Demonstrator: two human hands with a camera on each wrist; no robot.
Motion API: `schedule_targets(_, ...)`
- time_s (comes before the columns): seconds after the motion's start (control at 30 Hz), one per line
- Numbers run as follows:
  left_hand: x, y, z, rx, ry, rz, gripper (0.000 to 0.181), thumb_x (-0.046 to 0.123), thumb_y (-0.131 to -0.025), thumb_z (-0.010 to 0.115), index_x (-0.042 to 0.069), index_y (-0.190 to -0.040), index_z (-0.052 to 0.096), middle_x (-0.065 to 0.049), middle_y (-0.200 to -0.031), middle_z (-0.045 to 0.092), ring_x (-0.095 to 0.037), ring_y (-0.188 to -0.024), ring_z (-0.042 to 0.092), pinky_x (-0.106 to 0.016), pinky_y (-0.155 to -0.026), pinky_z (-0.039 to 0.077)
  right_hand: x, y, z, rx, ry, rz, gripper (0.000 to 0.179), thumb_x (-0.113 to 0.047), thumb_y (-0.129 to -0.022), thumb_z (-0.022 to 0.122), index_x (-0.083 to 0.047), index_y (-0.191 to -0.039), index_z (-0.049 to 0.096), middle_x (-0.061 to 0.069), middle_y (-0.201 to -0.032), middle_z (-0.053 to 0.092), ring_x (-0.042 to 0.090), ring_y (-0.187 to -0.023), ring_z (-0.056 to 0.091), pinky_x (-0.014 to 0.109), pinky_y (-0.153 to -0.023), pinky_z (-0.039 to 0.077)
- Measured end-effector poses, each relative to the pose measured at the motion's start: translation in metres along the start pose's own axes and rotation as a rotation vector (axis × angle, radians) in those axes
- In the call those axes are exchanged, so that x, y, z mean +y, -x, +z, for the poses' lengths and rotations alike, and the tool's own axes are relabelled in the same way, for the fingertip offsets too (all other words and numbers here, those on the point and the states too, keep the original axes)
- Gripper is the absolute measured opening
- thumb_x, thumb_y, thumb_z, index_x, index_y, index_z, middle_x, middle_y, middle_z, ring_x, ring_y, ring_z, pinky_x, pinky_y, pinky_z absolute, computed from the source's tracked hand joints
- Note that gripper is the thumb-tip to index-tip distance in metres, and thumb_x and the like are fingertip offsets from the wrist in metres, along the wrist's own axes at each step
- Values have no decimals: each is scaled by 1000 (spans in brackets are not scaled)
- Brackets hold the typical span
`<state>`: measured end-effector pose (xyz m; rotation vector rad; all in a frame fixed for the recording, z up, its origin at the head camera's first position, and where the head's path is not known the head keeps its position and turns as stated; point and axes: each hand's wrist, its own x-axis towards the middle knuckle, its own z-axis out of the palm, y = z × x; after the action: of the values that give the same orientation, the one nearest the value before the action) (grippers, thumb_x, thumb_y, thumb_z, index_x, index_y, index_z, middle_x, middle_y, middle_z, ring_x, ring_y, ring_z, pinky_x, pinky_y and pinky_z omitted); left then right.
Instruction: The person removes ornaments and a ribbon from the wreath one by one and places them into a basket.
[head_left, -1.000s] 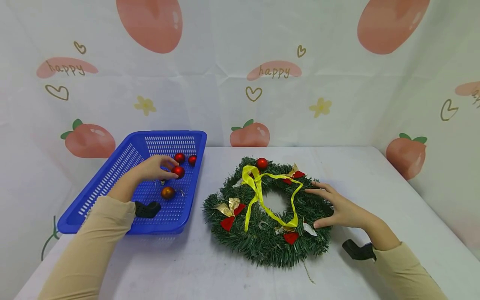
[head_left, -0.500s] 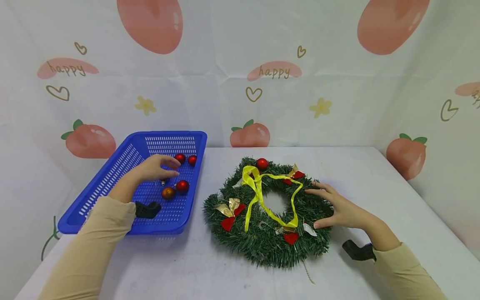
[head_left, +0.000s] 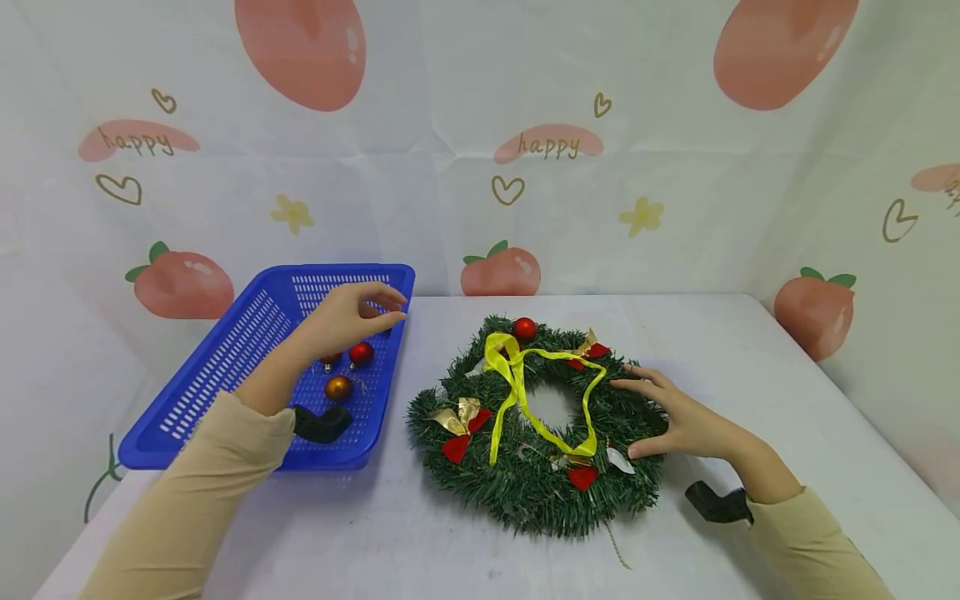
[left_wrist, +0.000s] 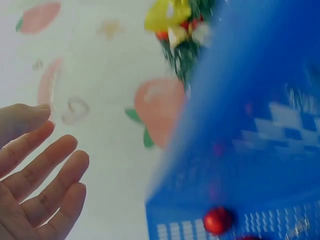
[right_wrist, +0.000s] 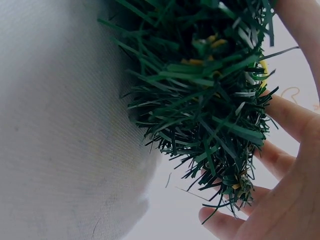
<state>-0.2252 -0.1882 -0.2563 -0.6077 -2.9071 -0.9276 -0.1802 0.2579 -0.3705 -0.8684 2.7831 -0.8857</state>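
Raised over the blue basket [head_left: 172, 400], my left hand [head_left: 348, 317] holds nothing; its fingers are loosely bent in the head view. In the left wrist view that hand [left_wrist: 42, 185] is apart from the basket wall. Inside the basket are a red ball ornament [head_left: 361, 354] and an orange-gold ball ornament [head_left: 338, 387]; the hand covers its far right part. A green tinsel wreath [head_left: 540, 504] lies on the table. My right hand [head_left: 682, 421] rests at its right edge with fingers spread; in the right wrist view the fingers [right_wrist: 285, 117] touch the tinsel.
On the wreath are a yellow ribbon [head_left: 517, 375], a red ball [head_left: 524, 329] and several red and gold bows [head_left: 455, 448]. A thin cord [head_left: 617, 546] trails from its front onto the white table [head_left: 420, 550]. A printed curtain [head_left: 420, 167] hangs behind.
A red ball left my left hand and rolled toward the basket's front, beside the orange-gold one. Then the left hand rose and moved right. The right hand and wreath stayed put.
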Motion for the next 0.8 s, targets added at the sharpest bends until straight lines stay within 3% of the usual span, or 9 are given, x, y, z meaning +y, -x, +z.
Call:
schedule_targets(0.27,37,-11,22,-25,74,94,27,21,-90,61,8,-114,64,-13,-109,68,-26,-92,67,-40,-81,55,1,0,1,3,4,-8,82,-34,-70,81,-14,-138,41,24,-147,21,51,-129,29,69,-87,38)
schedule_targets(0.4,51,-19,35,-39,98,142,26,22,-90,61,9,-113,64,-11,-109,68,-24,-92,67,-39,-83,55,1,1,1,3,7,-4,82,-35,-70,81,-14,-138,41,24,-147,22,51,-129,29,69,-87,38)
schedule_targets(0.63,65,-36,55,-43,123,197,27,21,-90,61,8,-114,63,-11,-110,67,-25,-91,66,-38,-86,54,1,0,1,7,11,-4,82,-35,-69,81,-13,-138,41,25,-147,22,52,-128,30,68,-87,39)
schedule_targets(0.8,71,-48,68,-52,126,199,29,22,-91,61,7,-115,62,-11,-112,66,-24,-91,66,-36,-88,53,0,-1,1,13,13,-10,82,-34,-69,81,-12,-137,41,26,-146,23,52,-128,30,69,-87,38)
